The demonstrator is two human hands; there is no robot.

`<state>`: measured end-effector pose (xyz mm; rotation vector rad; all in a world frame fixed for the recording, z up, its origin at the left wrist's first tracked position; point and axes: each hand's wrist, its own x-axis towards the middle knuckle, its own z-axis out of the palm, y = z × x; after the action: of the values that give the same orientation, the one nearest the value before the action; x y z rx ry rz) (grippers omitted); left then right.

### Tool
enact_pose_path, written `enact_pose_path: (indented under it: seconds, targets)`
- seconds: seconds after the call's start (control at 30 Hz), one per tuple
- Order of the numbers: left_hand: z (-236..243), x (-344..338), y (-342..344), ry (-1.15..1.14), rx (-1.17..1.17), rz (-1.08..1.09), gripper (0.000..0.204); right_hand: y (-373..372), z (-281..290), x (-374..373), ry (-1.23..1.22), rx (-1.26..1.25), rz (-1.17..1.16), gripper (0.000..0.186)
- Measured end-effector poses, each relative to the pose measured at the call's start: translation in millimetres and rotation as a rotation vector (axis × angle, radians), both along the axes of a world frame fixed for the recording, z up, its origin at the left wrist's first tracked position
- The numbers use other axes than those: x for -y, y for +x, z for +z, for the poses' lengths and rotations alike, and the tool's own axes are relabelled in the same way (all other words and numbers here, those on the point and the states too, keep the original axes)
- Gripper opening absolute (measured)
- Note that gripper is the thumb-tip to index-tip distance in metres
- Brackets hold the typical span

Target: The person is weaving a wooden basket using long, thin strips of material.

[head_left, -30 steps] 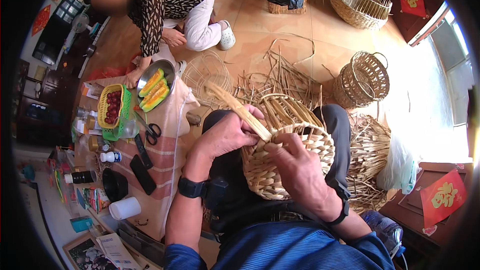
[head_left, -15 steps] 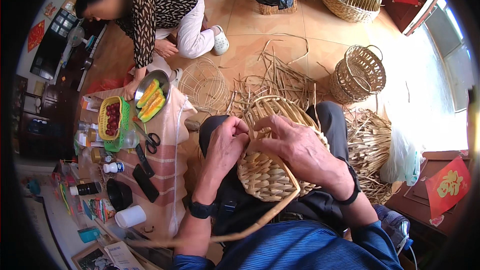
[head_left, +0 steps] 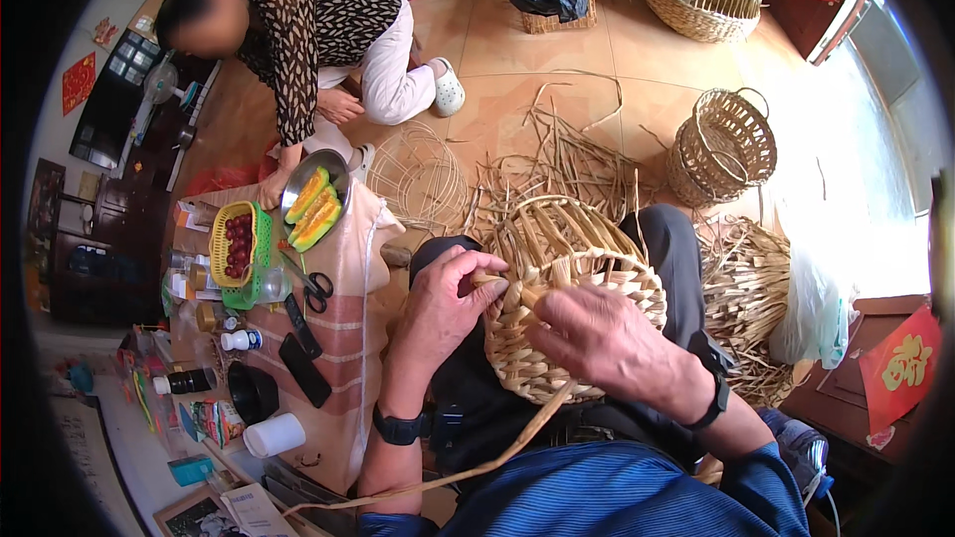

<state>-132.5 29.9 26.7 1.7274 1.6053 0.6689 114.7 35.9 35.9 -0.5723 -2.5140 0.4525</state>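
Note:
A partly woven straw basket (head_left: pixel 517 363) rests on my lap, with thick plaited sides and thin upright ribs round its opening. My left hand (head_left: pixel 438 313) pinches a strip of the weave at the basket's left rim, thumb and forefinger together. My right hand (head_left: pixel 612 338) lies over the basket's near side, its fingers curled in round a straw strand and slightly blurred. That long dried straw strand (head_left: pixel 522 438) comes out below my right hand and runs down to the left across my left forearm. The fingertips of my right hand are partly hidden.
At left a cloth-covered table (head_left: pixel 343 358) bears scissors (head_left: pixel 316 290), a yellow basket of red fruit (head_left: pixel 239 244) and bottles. A co-worker (head_left: pixel 318 35) holds a bowl of cut melon (head_left: pixel 316 209). Loose straw (head_left: pixel 567 149), a straw bundle (head_left: pixel 746 283) and a handled basket (head_left: pixel 721 149) lie beyond.
My right hand has moved down and toward me across the basket, its fingers now curled. My left hand stays at the rim. The loose strand hangs lower.

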Motion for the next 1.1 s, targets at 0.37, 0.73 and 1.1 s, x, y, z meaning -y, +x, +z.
enact_pose_path:
  seconds: [0.37,0.73,1.1]
  targets:
    - [-36,18,-2,0.133,-0.337,0.282,0.016,-4,7,14,0.069,0.095,0.104,0.027]
    - [-10,-10,-10,0.289,-0.156,-0.146,0.011,-9,3,-3,-0.027,0.046,0.05,0.021]
    - [-22,-15,-19,0.57,-0.203,-0.163,0.028,-22,18,-8,0.074,0.138,0.096,0.014]
